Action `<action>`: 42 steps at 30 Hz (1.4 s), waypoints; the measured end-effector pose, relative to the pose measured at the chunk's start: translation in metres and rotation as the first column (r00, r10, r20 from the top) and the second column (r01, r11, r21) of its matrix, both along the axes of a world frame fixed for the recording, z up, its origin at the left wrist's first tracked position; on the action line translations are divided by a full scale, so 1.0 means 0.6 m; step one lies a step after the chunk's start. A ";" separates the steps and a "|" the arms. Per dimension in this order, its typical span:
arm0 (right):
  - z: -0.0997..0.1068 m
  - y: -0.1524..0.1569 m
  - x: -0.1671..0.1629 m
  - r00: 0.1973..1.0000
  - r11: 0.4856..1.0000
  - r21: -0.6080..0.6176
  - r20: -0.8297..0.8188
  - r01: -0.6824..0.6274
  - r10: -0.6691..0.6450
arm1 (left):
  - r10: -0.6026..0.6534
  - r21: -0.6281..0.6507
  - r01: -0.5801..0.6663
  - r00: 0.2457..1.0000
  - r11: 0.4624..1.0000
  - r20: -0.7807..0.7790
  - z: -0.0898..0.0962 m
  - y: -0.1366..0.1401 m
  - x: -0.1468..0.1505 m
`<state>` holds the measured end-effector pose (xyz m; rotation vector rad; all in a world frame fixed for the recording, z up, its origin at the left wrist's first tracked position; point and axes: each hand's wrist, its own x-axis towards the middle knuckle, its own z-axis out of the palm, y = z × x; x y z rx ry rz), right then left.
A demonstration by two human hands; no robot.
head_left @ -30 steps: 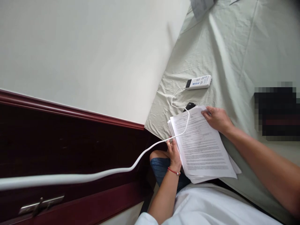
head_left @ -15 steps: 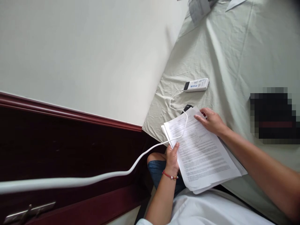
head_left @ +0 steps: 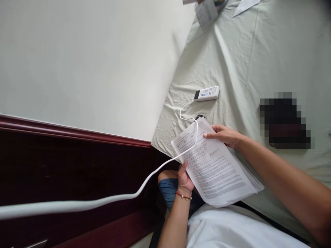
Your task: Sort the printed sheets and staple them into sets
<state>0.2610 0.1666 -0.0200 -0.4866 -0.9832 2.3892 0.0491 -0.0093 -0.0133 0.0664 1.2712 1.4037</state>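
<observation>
A stack of printed sheets is tilted above my lap, its right edges slightly fanned. My left hand, with a red beaded bracelet on the wrist, grips the left edge, thumb beside the top sheet and fingers hidden beneath. Along the upper right edge, my right hand pinches the stack, thumb on top and the other fingers behind it. A white cable passes in front of the pages and leads to a white power bank on the cloth. Part of a small black object shows just behind the top of the stack.
A pale green cloth covers the surface ahead and to the right. On it lie a blurred-out dark object and, at the far end, a loose paper and a grey item. Dark red wood trim borders the left.
The view has shifted, so most things sit further left. The stack's sheets now line up more closely at the left, and its right edge looks more fanned. Both hands keep their hold.
</observation>
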 end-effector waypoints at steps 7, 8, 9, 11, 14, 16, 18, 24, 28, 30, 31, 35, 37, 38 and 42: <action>0.014 -0.002 0.010 0.994 0.998 -0.014 0.089 -0.060 0.061 | -0.135 -0.070 0.129 0.985 0.989 -0.102 0.012 -0.009 0.008; 0.017 -0.003 0.013 0.994 0.997 -0.023 0.074 -0.074 0.075 | -0.135 -0.063 0.128 0.984 0.990 -0.117 0.015 -0.008 0.009; 0.018 -0.005 0.016 0.995 0.996 -0.039 0.054 -0.078 0.080 | -0.128 -0.057 0.121 0.983 0.991 -0.134 0.017 -0.007 0.009; 0.019 -0.006 0.019 0.997 0.995 -0.068 0.031 -0.072 0.074 | -0.129 -0.054 0.121 0.974 0.991 -0.185 0.020 -0.005 0.008; 0.017 -0.009 0.016 0.993 0.992 -0.084 0.065 -0.091 0.097 | -0.164 -0.058 0.155 0.951 0.986 -0.261 0.018 -0.001 0.005; 0.017 -0.011 0.013 0.989 0.990 -0.082 0.080 -0.119 0.125 | -0.136 -0.032 0.132 0.951 0.991 -0.278 0.016 0.002 0.002; 0.018 -0.013 0.011 0.985 0.988 -0.073 0.091 -0.139 0.146 | -0.082 -0.002 0.085 0.961 0.996 -0.263 0.015 0.008 -0.003; 0.018 -0.009 0.016 0.975 0.987 -0.048 0.156 -0.152 0.158 | -0.096 0.084 0.122 0.960 0.989 -0.263 0.029 0.046 -0.021; 0.008 -0.006 0.012 0.964 0.988 -0.013 0.219 -0.154 0.153 | -0.120 0.216 0.200 0.934 0.956 -0.335 0.041 0.081 -0.033; 0.003 -0.004 0.009 0.963 0.992 -0.025 0.239 -0.124 0.126 | -0.141 0.214 0.222 0.929 0.951 -0.341 0.044 0.095 -0.038; 0.001 -0.003 0.007 0.965 0.994 -0.038 0.239 -0.098 0.104 | -0.152 0.214 0.232 0.930 0.949 -0.334 0.045 0.101 -0.040; -0.006 0.001 0.003 0.980 0.993 -0.112 0.200 0.021 0.002 | -0.190 0.235 0.266 0.934 0.935 -0.302 0.050 0.112 -0.043; -0.008 0.003 0.001 0.977 0.988 -0.141 0.212 0.058 -0.027 | -0.188 0.241 0.264 0.936 0.934 -0.297 0.052 0.113 -0.042; -0.008 0.003 0.001 0.975 0.988 -0.146 0.221 0.058 -0.025 | -0.187 0.242 0.262 0.938 0.934 -0.291 0.052 0.112 -0.041; -0.004 0.001 0.001 0.974 0.989 -0.145 0.226 0.010 0.024 | -0.188 0.251 0.258 0.944 0.933 -0.270 0.051 0.110 -0.036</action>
